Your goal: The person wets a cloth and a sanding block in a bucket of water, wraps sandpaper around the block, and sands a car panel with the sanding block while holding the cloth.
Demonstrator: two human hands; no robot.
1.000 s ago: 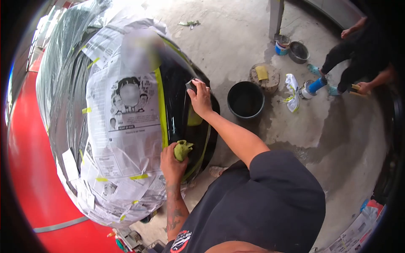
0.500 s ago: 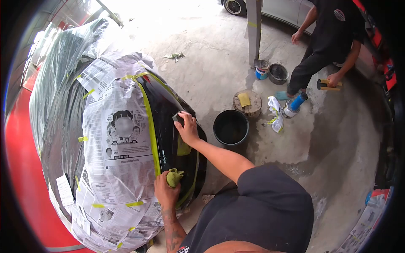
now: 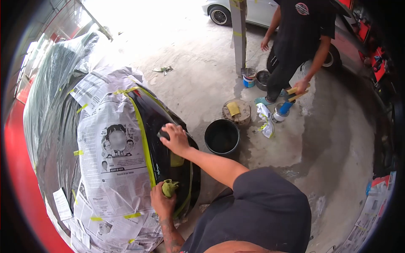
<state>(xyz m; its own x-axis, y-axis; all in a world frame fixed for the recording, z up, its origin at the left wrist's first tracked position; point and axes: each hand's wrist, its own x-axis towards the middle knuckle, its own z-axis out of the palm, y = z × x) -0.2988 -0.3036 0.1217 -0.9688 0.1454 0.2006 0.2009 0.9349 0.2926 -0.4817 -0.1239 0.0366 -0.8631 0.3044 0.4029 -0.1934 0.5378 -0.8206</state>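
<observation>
My left hand (image 3: 162, 200) is closed around a crumpled yellow-green cloth (image 3: 170, 188) at the lower end of a glossy black car panel (image 3: 158, 122). Higher up the same panel, my right hand (image 3: 176, 140) presses a small dark sanding block (image 3: 163, 134) on the surface, its fingers bent over it. Yellow-green masking tape (image 3: 144, 149) runs along the panel's edge. Left of the tape, newspaper (image 3: 122, 185) covers the neighbouring bodywork.
A black bucket (image 3: 222, 137) stands right of the panel, by a round stool (image 3: 242, 116) bearing a yellow sheet. A co-worker (image 3: 301, 42) holds a wood-handled tool (image 3: 298, 90) near a tin (image 3: 280, 114). Behind are a post (image 3: 238, 38) and plastic sheeting (image 3: 55, 105).
My right hand has shifted slightly down the panel with the sanding block. The view has turned a little. The co-worker has moved the wood-handled tool to the blue item on the tin.
</observation>
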